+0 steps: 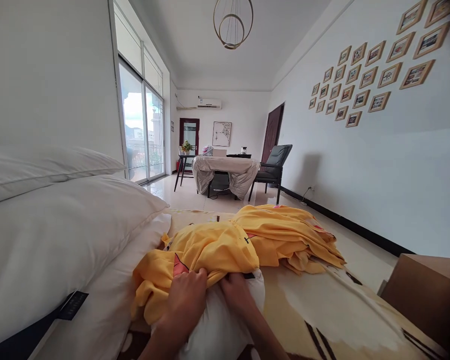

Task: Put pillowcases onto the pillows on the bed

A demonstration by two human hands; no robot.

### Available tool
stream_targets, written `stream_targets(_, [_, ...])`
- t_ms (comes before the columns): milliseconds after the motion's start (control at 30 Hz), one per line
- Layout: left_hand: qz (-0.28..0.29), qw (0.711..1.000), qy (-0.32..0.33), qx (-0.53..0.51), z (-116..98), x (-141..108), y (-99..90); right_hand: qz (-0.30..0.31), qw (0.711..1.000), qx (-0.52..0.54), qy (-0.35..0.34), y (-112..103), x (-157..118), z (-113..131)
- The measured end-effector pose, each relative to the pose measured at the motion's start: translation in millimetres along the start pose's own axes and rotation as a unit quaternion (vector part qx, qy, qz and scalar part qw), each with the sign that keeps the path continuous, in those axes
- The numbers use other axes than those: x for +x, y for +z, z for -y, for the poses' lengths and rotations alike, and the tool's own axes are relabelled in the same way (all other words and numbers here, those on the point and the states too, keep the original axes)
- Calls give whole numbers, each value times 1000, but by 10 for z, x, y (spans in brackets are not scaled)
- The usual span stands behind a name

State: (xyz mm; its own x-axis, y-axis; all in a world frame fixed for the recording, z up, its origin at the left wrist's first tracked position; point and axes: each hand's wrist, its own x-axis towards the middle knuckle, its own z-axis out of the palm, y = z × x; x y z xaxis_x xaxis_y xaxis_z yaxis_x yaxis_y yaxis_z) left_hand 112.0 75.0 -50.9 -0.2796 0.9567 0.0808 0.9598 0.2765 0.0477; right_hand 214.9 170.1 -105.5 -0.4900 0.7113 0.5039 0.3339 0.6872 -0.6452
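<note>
A yellow pillowcase [217, 245] with a cartoon print is bunched over the far end of a white pillow [210, 325] lying in front of me. My left hand [187, 297] is closed on the near edge of the yellow cloth, beside a red printed patch. A little to the right, my right hand [238, 292] grips the same edge where it meets the white pillow; its fingertips are hidden under the folds. Beyond it lies more crumpled yellow fabric [288, 232] with pink and dark print.
White pillows [60, 230] are stacked at the left. Under everything spreads a cream and brown patterned bed cover [315, 305]. A brown cardboard box [427, 300] stands at the right edge. Farther off are a covered table [225, 165] and a dark chair [273, 165].
</note>
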Motion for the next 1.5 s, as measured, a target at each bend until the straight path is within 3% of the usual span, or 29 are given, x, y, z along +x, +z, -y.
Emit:
stream_targets(133, [-9, 999, 5, -32, 123, 27, 4, 194, 981, -22, -15, -560, -205, 214])
stream_targets(233, [-20, 999, 8, -50, 167, 33, 6, 191, 960, -176, 100, -982, -269, 160])
stream_targets(300, [-18, 998, 12, -53, 168, 22, -11, 190, 928, -269, 175, -1105, -243, 90])
stream_targets(400, [-13, 998, 19, -54, 144, -19, -67, 252, 918, -280, 126, -973, -183, 75])
stream_targets(467, [-5, 999, 16, -49, 120, -57, -113, 286, 920, -262, 57, -751, -182, 138])
stream_targets(567, [-29, 999, -3, -34, 82, -112, -160, 288, 924, -251, -27, -418, -244, 246])
stream_targets(667, [-83, 996, -16, -20, 36, -126, -149, 253, 934, -229, -103, -160, -304, 258])
stream_targets(767, [-113, 993, 5, -18, -24, -90, -86, 193, 949, -226, -102, 111, -312, 170])
stream_targets(867, [-155, 986, 41, -47, -84, -66, -6, 70, 970, -217, -79, 392, -272, 32])
stream_targets(967, [-230, 967, 82, -68, -131, -105, 59, -50, 974, -195, -106, 533, -183, -135])
stream_targets(1100, [-378, 908, 157, -88, -191, -194, 104, -204, 942, -173, -204, 400, -29, -325])
stream_targets(1200, [-467, 852, 209, -107, -216, -273, 72, -278, 906, -167, -271, 201, 28, -307])
stream_targets(1300, [-523, 810, 235, -122, -154, -426, -49, -322, 879, -175, -306, 10, -8, -92])
stream_targets(1500, [-615, 752, 183, -151, 163, -787, -284, -368, 837, -263, -309, -461, -84, 601])
